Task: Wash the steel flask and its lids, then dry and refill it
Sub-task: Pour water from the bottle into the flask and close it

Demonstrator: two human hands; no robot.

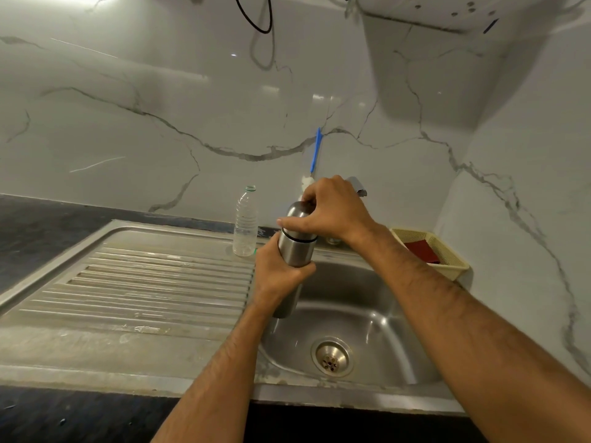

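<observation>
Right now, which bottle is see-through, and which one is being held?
The plastic bottle standing on the sink's drainboard is see-through. The steel flask is shiny metal, held by the left hand and right hand.

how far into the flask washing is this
Nothing looks done: the sink shows no running water. In hand: the left hand grips the steel flask while the right hand holds its outer lid, still on. Left: unlidding, washing, drying, refilling.
</observation>
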